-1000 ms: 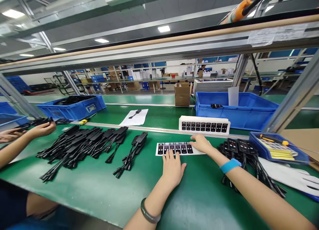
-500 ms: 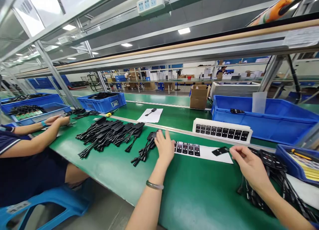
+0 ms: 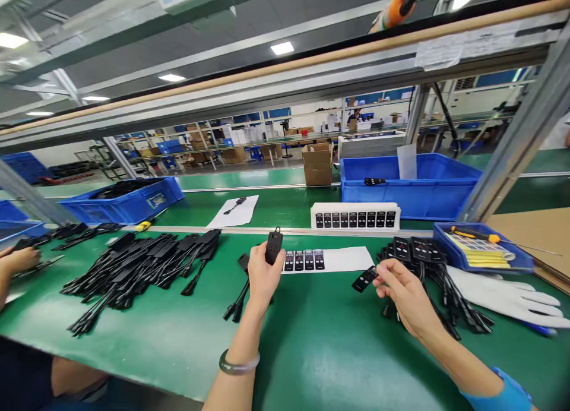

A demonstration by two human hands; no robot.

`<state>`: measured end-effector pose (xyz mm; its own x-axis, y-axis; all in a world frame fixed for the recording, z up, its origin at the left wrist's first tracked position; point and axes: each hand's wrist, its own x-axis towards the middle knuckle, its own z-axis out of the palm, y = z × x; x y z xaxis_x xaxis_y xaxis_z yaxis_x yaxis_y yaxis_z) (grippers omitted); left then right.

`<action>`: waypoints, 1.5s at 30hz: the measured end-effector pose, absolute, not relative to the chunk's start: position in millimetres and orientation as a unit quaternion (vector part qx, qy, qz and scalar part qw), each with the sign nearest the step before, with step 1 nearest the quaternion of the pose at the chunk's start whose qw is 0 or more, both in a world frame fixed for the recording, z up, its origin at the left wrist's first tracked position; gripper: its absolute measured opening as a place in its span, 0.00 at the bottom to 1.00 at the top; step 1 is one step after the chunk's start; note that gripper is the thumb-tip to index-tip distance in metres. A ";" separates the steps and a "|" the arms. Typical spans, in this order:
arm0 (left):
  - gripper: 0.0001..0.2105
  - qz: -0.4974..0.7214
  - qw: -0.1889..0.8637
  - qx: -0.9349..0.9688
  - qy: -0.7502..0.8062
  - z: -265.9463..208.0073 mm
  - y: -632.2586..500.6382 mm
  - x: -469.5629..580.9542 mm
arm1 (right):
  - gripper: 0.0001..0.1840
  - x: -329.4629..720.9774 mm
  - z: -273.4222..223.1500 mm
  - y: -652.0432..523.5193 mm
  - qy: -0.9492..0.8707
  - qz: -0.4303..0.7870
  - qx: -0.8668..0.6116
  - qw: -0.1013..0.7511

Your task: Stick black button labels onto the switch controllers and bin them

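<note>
My left hand (image 3: 262, 275) grips a black cable adapter (image 3: 274, 244), its flat body held up between thumb and fingers. In my right hand (image 3: 407, 292), pinched at one corner, is a black label sticker (image 3: 364, 279) with small light marks. Between the hands a white backing sheet (image 3: 350, 259) lies on the bench, a few black labels still on its left part. Just left of my left hand are a few more adapters (image 3: 238, 298), partly hidden by it. Close behind my right hand sits a heap of labelled adapters (image 3: 418, 249) with cables trailing forward.
A large pile of black adapters (image 3: 146, 262) covers the bench at left, beside a co-worker's hand (image 3: 24, 259). Behind stand a label stack (image 3: 356, 208) and blue bins (image 3: 409, 188). At right are a small blue tray (image 3: 521, 261) with a screwdriver and a white glove (image 3: 507, 295).
My view has swung to the right. My left hand, earlier reaching over the small adapter group, now holds one adapter raised. The label sticker stays in my right hand, now tilted downward.
</note>
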<state>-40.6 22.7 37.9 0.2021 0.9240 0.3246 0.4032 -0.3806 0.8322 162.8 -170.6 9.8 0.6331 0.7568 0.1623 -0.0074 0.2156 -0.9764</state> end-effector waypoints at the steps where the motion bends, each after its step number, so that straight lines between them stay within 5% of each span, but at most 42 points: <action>1: 0.15 0.416 0.358 0.710 0.442 38.1 13.1 -34.3 | 0.15 162.2 10.3 -170.5 -0.329 0.275 -0.562 0.707; 11: 0.18 0.152 0.845 0.457 0.231 20.4 -69.9 2.6 | 0.14 159.5 14.5 -176.7 -0.367 0.259 -0.602 0.660; 20: 0.26 0.072 0.873 0.454 0.162 17.6 -84.6 3.4 | 0.11 150.0 24.4 -177.4 -0.407 0.232 -0.629 0.620; 45: 0.25 0.034 0.871 0.474 0.124 13.1 -83.6 2.8 | 0.14 147.2 35.6 -186.6 -0.425 0.256 -0.666 0.557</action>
<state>2.8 -83.6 13.1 0.9670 0.1763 -0.1841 0.0589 0.5482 0.8343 147.2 -186.6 35.6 0.5071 0.8516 0.1331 0.2818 -0.0179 -0.9593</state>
